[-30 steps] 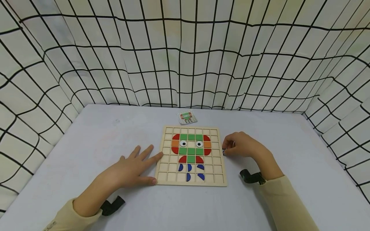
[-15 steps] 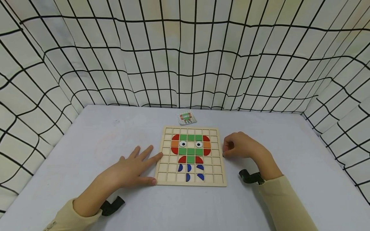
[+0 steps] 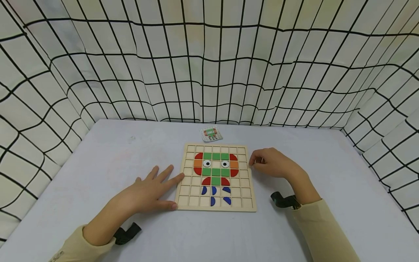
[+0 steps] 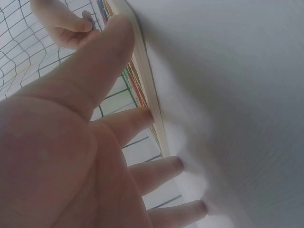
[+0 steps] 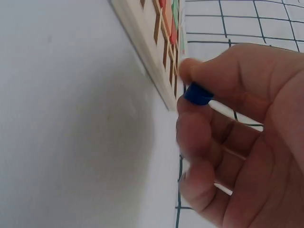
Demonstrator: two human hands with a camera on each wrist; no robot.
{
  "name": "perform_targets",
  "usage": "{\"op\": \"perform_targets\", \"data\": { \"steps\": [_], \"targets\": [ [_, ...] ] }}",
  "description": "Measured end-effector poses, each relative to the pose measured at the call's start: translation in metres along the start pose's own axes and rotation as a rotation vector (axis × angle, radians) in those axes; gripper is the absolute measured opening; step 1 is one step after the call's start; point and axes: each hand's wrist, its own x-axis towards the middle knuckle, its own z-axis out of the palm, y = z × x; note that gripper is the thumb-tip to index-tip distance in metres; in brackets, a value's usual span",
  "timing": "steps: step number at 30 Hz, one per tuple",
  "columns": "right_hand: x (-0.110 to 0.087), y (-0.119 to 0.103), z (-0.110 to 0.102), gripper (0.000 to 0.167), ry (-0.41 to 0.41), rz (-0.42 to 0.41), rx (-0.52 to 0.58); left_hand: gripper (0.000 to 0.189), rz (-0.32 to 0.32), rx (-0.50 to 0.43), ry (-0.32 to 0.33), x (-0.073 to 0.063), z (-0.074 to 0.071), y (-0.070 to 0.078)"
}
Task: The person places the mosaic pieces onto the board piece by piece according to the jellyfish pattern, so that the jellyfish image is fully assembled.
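Observation:
A wooden grid board (image 3: pixel 247 202) lies on the white table. On it sit green squares (image 3: pixel 216 171), orange squares (image 3: pixel 234 163), red quarter-round pieces (image 3: pixel 198 170), two eye pieces (image 3: pixel 207 163) and several blue half-round pieces (image 3: pixel 213 201). My left hand (image 3: pixel 145 193) is spread out, its thumb and index finger touching the board's left edge. Just beyond the right edge, my right hand (image 3: pixel 273 163) is raised a little over the table. Between thumb and index finger it pinches a small blue piece (image 5: pixel 198 94), whose full outline the fingers hide.
Behind the board lies a small card (image 3: pixel 211 133) printed with a similar coloured figure. White walls with black netting (image 3: pixel 209 82) enclose the table (image 3: pixel 209 236) at the back and sides. Each wrist carries a black camera mount (image 3: pixel 127 233).
My right hand has risen slightly and shifted toward the board's right edge, still pinching the blue piece. My left hand and the board stay in place.

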Motion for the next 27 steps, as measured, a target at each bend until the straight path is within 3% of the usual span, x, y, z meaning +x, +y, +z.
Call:
{"op": "perform_targets", "data": {
  "steps": [14,27],
  "targets": [
    [0.002,-0.03,0.013,0.008,0.019,-0.188,0.149,0.089,0.009,0.013,0.011,-0.001,0.0,0.0],
    [0.006,-0.076,0.042,0.008,-0.075,-0.331,0.166,0.09,0.007,0.017,0.007,0.001,0.0,-0.002]
  ]
}}
